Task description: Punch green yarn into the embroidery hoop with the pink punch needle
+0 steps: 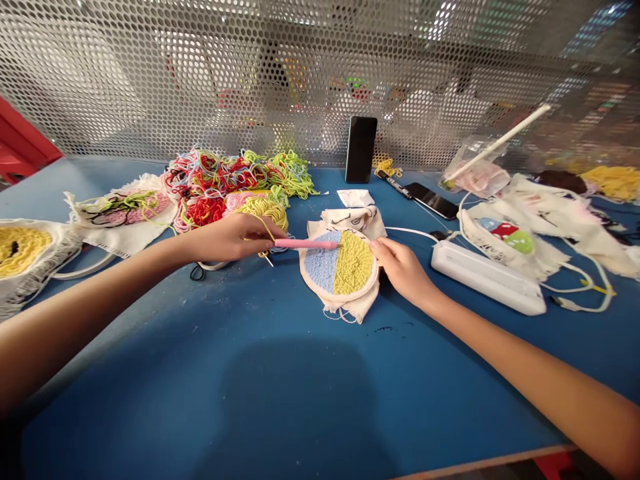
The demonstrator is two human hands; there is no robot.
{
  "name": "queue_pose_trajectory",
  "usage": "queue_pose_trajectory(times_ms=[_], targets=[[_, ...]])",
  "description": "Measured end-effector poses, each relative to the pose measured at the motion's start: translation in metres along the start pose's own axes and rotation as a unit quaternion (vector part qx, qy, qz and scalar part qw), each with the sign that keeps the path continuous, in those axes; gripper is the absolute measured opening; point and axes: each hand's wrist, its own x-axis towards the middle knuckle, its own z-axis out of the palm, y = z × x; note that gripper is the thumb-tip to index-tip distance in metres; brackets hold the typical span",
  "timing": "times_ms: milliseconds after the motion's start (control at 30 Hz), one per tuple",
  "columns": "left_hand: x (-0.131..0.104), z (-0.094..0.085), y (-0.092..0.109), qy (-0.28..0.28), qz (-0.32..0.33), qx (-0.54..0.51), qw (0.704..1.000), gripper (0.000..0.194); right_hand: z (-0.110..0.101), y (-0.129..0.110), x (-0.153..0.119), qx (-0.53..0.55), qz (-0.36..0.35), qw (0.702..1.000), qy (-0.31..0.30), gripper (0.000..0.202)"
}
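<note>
An embroidery hoop [306, 273] with cream cloth lies tilted on the table, its circle filled with blue yarn loops [321, 263] on the left and yellow loops [354, 263] on the right. My right hand [400, 265] grips the hoop's right rim, thumb on top. A pink punch needle [306, 244] reaches across the blue half, its tip at the top of the yellow half. At the handle's rear end, my left hand [243, 237] is closed in a pinch. A yellow yarn strand [265, 227] runs by these fingers to the handle; the exact hold is partly hidden.
A heap of coloured yarn [215, 180] lies behind my left hand. A phone [361, 150] leans against the perforated metal panel [300, 73]. Another phone [433, 200], a marker [395, 185], a white box-shaped device [487, 277] with cables and more stitched cloths [515, 237] lie right.
</note>
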Motion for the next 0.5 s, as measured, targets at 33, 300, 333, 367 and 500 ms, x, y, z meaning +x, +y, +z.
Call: queue_pose_trajectory(times_ms=[33,300,333,367,500], targets=[[-0.005,-0.005,0.001,-0.004,-0.014,-0.004,1.0,0.023,-0.002,0.001,0.0,0.001,0.002,1.0,-0.002,0.037],[-0.011,-0.023,-0.02,0.168,-0.092,0.183,0.964,0.03,-0.017,-0.004,0.006,-0.038,0.002,0.999,-0.019,0.035],[-0.006,-0.022,-0.024,0.163,-0.108,0.225,0.955,0.036,-0.019,-0.005,0.006,-0.06,-0.005,0.998,-0.018,0.036],[-0.001,-0.02,-0.027,0.146,-0.126,0.255,0.948,0.042,-0.02,-0.007,0.006,-0.09,-0.013,0.996,-0.019,0.036],[0.019,-0.012,-0.034,0.014,-0.112,0.308,0.945,0.05,-0.025,-0.013,0.006,-0.278,-0.052,0.959,0.013,0.038]])
